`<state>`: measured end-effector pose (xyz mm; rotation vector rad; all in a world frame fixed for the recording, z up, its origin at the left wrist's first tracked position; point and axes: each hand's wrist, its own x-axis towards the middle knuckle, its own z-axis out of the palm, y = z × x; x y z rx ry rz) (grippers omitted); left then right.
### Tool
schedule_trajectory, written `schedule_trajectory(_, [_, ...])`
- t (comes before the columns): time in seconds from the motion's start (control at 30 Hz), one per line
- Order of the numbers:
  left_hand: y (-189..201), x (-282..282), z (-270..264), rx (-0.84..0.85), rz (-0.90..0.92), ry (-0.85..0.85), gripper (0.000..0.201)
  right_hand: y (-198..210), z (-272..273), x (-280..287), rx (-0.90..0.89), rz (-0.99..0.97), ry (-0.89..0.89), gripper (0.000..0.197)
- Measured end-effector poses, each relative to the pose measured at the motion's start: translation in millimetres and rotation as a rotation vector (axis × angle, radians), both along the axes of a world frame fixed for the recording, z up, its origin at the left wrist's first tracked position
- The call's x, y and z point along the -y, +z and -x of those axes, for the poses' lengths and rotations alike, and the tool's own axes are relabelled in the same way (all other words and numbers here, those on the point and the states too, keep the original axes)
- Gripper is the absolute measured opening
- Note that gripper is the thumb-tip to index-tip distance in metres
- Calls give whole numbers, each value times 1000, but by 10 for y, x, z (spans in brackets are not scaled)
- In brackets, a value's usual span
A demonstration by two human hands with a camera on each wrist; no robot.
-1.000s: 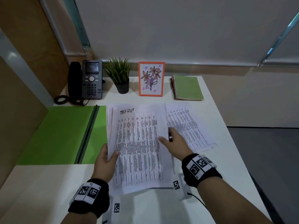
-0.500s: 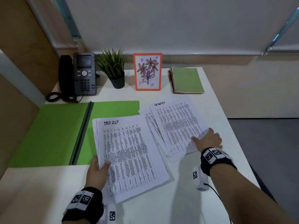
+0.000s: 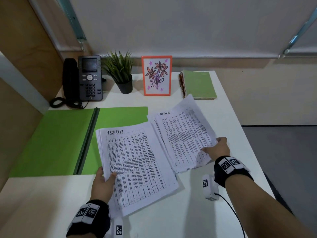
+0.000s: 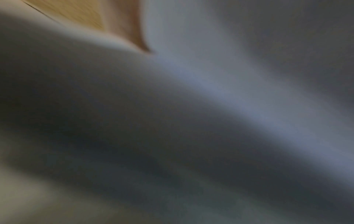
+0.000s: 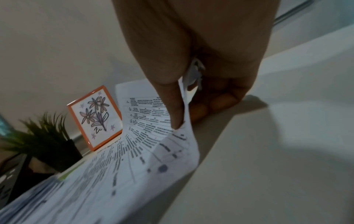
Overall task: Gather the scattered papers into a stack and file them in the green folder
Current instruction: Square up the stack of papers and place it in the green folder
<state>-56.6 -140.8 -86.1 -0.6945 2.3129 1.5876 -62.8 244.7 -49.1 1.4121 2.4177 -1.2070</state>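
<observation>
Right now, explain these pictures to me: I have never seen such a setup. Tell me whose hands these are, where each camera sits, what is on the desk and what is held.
No machine here: a person works with bare hands, wearing a camera on the head and one on each wrist.

The head view looks down at a white desk. The left hand grips the stack headed "Task list". The right hand pinches the edge of a second bundle of papers; the right wrist view shows thumb and fingers on it. The left wrist view is only blur.

An open green folder lies at the left. Behind stand a phone, a potted plant, a framed flower drawing and a green notebook.
</observation>
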Motion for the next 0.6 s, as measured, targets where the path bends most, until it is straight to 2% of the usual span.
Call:
schedule_trajectory(0.13, [15, -8, -16, -3, 21, -17, 56, 67, -80, 30, -137, 72, -80, 65])
schedule_trajectory(0.27, [87, -38, -29, -26, 20, -27, 45, 155, -166, 24, -323, 15, -128, 40])
schedule_trajectory(0.33, [125, -61, -35, -33, 21, -28, 47, 220, -192, 15, -405, 4, -193, 34])
schedule_trajectory(0.43, [146, -73, -41, -28, 20, -18, 47, 362, -212, 36, -526, 56, -277, 12])
schedule_trajectory(0.53, [187, -90, -50, -25, 4, -22, 45, 521, -234, 166, -672, 230, -292, 19])
schedule_trajectory(0.6, [223, -107, -54, -25, -16, -20, 43, 509, -238, 297, -664, 338, -248, 41])
